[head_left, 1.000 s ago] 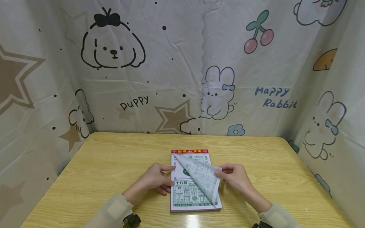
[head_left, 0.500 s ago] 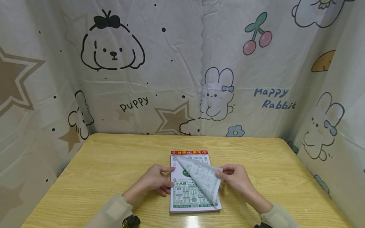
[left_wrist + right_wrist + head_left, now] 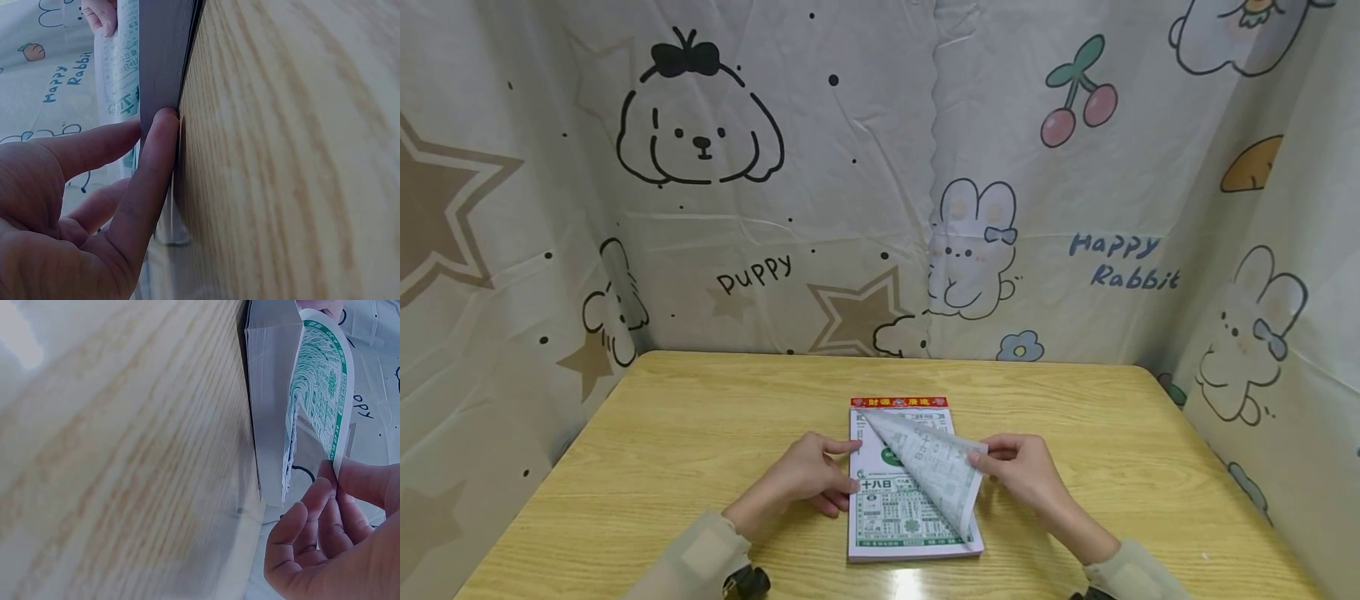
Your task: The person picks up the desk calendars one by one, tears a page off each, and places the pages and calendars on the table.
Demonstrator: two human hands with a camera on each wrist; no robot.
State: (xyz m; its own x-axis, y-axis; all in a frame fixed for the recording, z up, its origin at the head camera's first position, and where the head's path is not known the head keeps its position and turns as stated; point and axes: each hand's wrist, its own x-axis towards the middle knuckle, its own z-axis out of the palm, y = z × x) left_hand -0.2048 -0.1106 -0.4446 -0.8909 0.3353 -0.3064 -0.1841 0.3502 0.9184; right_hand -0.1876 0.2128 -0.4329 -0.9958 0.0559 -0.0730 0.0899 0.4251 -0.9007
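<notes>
A thick tear-off calendar (image 3: 887, 521) with a red header strip and green print lies flat on the table. Its top page (image 3: 936, 471) is peeled up from the lower right and folded diagonally, pale back showing, still joined near the red strip. My right hand (image 3: 1026, 471) pinches that page's edge between thumb and fingers, right of the block; the right wrist view shows the page (image 3: 340, 394) curving up off the stack. My left hand (image 3: 808, 471) rests against the block's left side, its extended fingers touching the edge, as the left wrist view shows on the thick page stack (image 3: 164, 62).
The wooden table (image 3: 722, 400) extends around the calendar on all sides. Behind and beside it hangs a pale curtain (image 3: 865, 192) with cartoon prints. Dark bands (image 3: 747, 581) sit at both sleeves.
The lifted page corner has shifted very slightly to the right with my right hand. My left hand keeps its place at the block's edge. The head view has tilted a little.
</notes>
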